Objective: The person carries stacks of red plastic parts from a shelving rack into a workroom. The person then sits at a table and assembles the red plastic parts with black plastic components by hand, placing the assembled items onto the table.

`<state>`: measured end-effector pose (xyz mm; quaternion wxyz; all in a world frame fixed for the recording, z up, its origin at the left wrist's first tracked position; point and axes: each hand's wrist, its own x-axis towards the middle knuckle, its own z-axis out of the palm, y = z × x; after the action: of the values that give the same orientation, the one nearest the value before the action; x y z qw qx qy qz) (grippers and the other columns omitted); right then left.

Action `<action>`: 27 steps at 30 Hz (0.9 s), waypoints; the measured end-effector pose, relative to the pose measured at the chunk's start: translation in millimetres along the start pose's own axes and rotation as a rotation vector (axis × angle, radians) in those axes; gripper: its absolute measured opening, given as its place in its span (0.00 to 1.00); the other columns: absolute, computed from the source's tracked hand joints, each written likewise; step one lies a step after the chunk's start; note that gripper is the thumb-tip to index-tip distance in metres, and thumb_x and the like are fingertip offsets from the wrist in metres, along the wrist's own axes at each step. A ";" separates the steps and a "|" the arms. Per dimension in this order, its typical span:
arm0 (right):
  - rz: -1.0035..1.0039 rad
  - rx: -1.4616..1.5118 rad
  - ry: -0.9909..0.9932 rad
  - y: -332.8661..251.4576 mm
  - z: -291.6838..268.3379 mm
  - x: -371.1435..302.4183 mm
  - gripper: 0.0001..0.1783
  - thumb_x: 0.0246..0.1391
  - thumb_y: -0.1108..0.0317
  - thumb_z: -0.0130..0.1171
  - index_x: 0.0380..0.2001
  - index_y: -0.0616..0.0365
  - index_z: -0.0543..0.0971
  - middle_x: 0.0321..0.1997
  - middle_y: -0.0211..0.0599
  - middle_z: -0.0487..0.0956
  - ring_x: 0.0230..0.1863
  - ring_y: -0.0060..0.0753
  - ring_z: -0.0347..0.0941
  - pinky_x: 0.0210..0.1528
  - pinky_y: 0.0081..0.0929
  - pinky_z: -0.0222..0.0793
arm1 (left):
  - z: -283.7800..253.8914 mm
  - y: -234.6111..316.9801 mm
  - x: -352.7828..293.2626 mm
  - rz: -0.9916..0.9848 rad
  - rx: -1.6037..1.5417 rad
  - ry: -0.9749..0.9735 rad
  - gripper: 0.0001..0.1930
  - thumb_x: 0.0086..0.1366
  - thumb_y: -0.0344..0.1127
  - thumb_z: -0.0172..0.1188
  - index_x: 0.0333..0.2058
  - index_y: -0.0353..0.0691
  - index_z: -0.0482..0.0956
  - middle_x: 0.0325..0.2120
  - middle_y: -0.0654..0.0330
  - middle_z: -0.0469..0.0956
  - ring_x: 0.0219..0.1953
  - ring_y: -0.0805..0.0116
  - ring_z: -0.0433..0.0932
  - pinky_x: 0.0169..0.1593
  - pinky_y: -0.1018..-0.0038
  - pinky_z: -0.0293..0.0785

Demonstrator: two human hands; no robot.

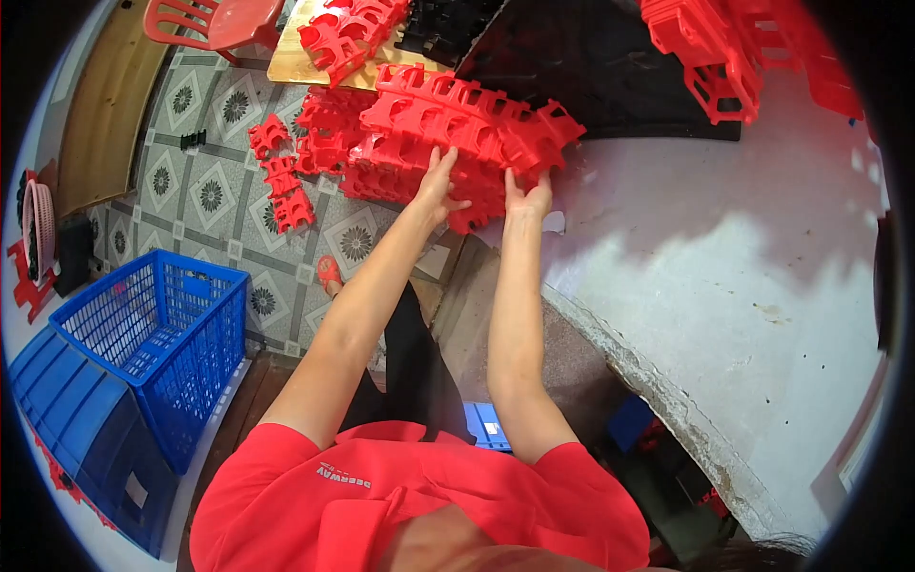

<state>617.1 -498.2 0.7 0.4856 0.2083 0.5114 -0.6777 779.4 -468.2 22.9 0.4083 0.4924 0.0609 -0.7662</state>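
A tall stack of red moulded plastic frames point(434, 119) with rounded cut-outs rests in front of me, leaning toward the right. My left hand point(440, 189) reaches to its near face, fingers stretched out and thumb apart, at the frames' surface. Close by on the right, my right hand point(528, 195) is at the lower right end of the stack. Its thumb lies in front and its other fingers curl round the frames' edge, partly hidden. More red frames point(281, 176) lie in a short row on the tiled floor left of the stack.
A blue crate point(195, 353) stands at the left beside a blue bin point(91, 419). A red chair point(224, 24) and a wooden board point(286, 57) are at the far side. Hanging red parts point(710, 57) occupy the upper right. A pale ledge point(724, 315) with a rough edge runs along the right.
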 end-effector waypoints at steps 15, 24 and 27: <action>-0.722 -0.807 -0.277 18.6 11.3 -25.1 0.17 0.45 0.62 0.69 0.25 0.68 0.78 0.27 0.36 0.78 0.30 0.29 0.70 0.36 0.29 0.69 | -145.7 -65.2 -71.6 -0.036 0.221 0.030 0.37 0.64 0.53 0.55 0.67 0.52 0.50 0.68 0.60 0.49 0.70 0.60 0.43 0.60 0.47 0.57; -0.620 -0.916 -0.227 -9.1 47.1 -5.3 0.37 0.55 0.47 0.59 0.50 0.75 0.68 0.53 0.53 0.71 0.49 0.43 0.71 0.51 0.37 0.69 | -297.5 -90.8 -217.4 0.011 0.240 0.396 0.34 0.63 0.52 0.55 0.65 0.52 0.56 0.63 0.60 0.59 0.64 0.62 0.57 0.55 0.52 0.62; -0.353 -0.895 -0.487 -29.0 45.3 -2.9 0.43 0.56 0.42 0.56 0.57 0.74 0.64 0.60 0.51 0.67 0.56 0.44 0.68 0.59 0.40 0.65 | -342.8 -101.4 -272.3 0.036 0.162 0.494 0.33 0.62 0.54 0.56 0.63 0.54 0.60 0.60 0.67 0.64 0.60 0.67 0.62 0.49 0.61 0.63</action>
<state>602.8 -537.3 34.9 0.5100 -0.2712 0.6502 -0.4934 1001.0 -77.5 36.5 0.3539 0.6968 0.0882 -0.6177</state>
